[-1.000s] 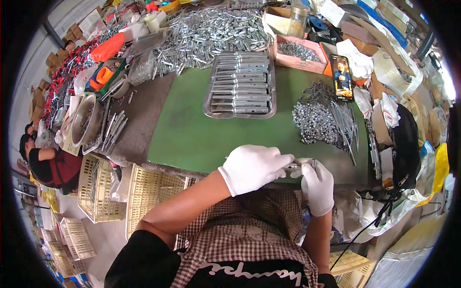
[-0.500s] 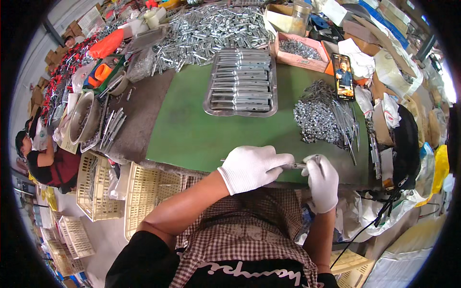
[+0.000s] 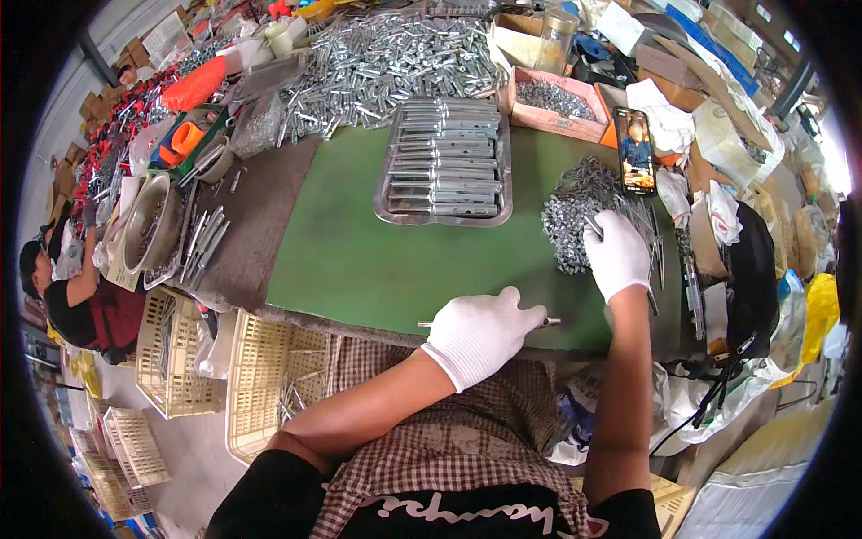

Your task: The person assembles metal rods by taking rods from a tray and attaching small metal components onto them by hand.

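In my gloved left hand [image 3: 485, 340] a slim metal rod [image 3: 551, 322] is gripped near the front edge of the green mat [image 3: 359, 269]. Its ends stick out on both sides of the closed fingers; the middle is hidden. My gloved right hand [image 3: 620, 259] is at the right edge of a pile of small shiny metal parts [image 3: 566, 229]. A short metal piece [image 3: 593, 225] shows between its pinched fingertips, too small to name. Beside that hand lie long thin metal rods [image 3: 657, 242]. A metal tray [image 3: 384, 211] farther back holds several finished-looking metal tubes in a row.
A big heap of metal parts [image 3: 395, 58] covers the far table. Behind the small pile are a pink box [image 3: 561, 123] of small parts and a phone [image 3: 636, 153]. Bowls and loose rods [image 3: 206, 242] lie left. Yellow crates [image 3: 247, 386] stand below; another person [image 3: 76, 287] sits far left.
My right hand has left the rod's right end and moved forward to the pile of small parts. My left hand keeps the rod and has shifted slightly right and nearer.
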`<move>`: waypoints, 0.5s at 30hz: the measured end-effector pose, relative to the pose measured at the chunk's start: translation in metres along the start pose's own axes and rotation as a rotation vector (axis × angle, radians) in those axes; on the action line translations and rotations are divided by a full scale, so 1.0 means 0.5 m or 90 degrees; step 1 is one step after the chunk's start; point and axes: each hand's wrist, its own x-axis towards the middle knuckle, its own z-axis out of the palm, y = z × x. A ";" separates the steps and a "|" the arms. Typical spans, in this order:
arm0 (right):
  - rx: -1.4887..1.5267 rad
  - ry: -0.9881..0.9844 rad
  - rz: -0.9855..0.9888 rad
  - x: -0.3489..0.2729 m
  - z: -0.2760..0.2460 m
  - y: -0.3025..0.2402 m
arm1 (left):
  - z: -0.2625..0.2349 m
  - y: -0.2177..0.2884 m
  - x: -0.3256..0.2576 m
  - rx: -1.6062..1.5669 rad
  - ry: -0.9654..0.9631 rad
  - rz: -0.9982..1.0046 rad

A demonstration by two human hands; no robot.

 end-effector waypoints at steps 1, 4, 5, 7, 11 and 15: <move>0.019 0.029 -0.012 -0.010 0.000 0.001 | -0.001 -0.001 -0.001 0.000 0.000 -0.002; 0.213 0.093 -0.037 -0.088 -0.025 -0.022 | -0.006 -0.001 -0.002 -0.028 0.003 0.004; 0.296 0.028 -0.018 -0.117 -0.044 -0.035 | -0.008 0.001 0.001 -0.027 -0.006 0.001; 0.392 -0.057 0.003 -0.176 -0.053 -0.058 | -0.006 0.000 0.001 -0.034 -0.010 0.001; 0.348 0.006 -0.056 -0.221 -0.029 -0.072 | -0.006 0.003 0.001 -0.034 -0.002 -0.006; 0.320 0.003 -0.063 -0.217 -0.033 -0.077 | 0.000 -0.002 -0.001 -0.041 -0.006 -0.012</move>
